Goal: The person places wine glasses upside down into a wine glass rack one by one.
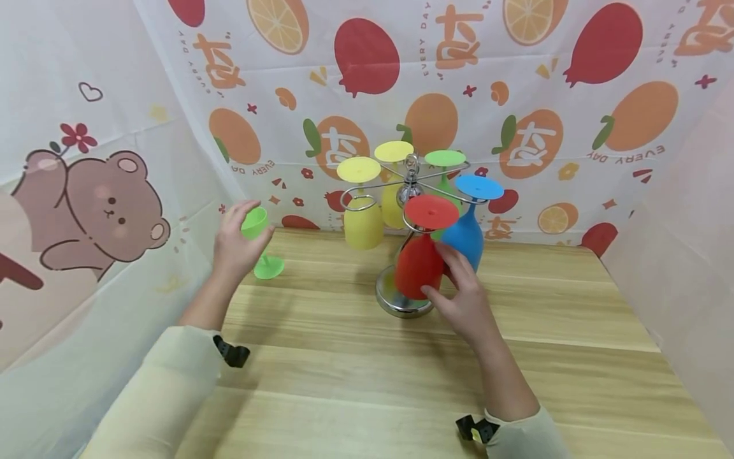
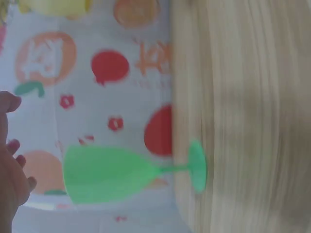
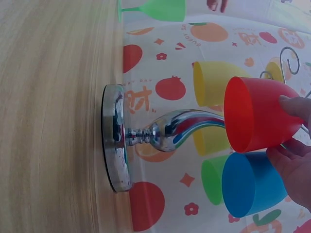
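Observation:
A metal goblet rack (image 1: 404,307) holds several goblets upside down, feet up. My right hand (image 1: 463,305) holds the bowl of the red goblet (image 1: 417,268) between thumb and fingers, and its foot sits above the front of the rack. Close behind it hangs the blue goblet (image 1: 467,233). To the left, the green goblet (image 1: 268,266) stands upright on the table (image 1: 321,382). My left hand (image 1: 236,245) is raised around the level of its bowl. In the left wrist view, the left fingers (image 2: 12,177) are spread and apart from the green bowl.
Two yellow goblets (image 1: 364,231) hang on the left and back of the rack, and another green goblet (image 1: 445,159) hangs behind. A wire loop (image 1: 359,209) sticks out at the front left. Printed cloth walls (image 1: 367,115) stand behind and at both sides.

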Action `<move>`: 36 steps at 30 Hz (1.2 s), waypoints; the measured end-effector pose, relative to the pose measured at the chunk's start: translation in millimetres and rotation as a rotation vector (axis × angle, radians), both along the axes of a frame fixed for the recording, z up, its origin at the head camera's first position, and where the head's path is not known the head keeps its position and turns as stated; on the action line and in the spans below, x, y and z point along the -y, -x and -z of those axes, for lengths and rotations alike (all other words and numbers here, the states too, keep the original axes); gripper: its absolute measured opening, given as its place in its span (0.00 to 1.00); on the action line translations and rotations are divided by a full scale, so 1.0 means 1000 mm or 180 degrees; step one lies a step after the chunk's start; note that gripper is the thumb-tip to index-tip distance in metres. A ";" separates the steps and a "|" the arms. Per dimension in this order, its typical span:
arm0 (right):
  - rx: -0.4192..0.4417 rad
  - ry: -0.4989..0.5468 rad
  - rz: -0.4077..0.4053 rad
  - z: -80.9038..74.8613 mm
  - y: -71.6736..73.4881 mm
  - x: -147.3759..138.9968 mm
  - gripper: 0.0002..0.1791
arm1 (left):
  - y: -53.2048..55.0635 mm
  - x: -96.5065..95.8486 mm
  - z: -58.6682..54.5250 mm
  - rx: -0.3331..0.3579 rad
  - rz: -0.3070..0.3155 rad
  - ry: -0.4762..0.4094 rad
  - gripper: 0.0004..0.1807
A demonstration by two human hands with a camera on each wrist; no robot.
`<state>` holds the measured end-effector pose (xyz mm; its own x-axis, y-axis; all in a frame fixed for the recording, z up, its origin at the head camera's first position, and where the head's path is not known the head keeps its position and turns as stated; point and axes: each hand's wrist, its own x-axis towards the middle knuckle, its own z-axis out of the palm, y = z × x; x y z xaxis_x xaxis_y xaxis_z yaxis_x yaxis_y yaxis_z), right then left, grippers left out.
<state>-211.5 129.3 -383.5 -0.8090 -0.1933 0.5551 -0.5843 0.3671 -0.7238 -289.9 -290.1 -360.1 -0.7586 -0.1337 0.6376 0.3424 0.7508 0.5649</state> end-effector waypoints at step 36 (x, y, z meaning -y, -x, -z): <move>-0.0125 -0.0019 0.0029 0.005 0.006 -0.004 0.46 | 0.060 0.037 0.009 0.1702 -0.0367 0.1938 0.39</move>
